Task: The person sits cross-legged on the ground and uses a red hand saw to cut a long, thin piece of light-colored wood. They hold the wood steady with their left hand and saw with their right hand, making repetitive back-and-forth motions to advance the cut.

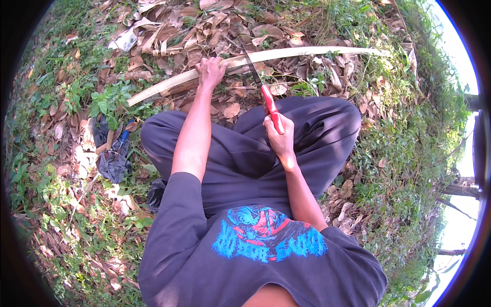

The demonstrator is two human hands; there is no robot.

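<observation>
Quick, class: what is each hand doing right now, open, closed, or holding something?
Left hand: closed over the pale strip of wood, pressing it down.
Right hand: closed around the red-handled knife.

We pressed our left hand [210,71] on a pale bamboo strip [286,53] across the frame's top, while our right hand [280,134] gripped a red-handled knife [263,92], blade touching the strip.
</observation>
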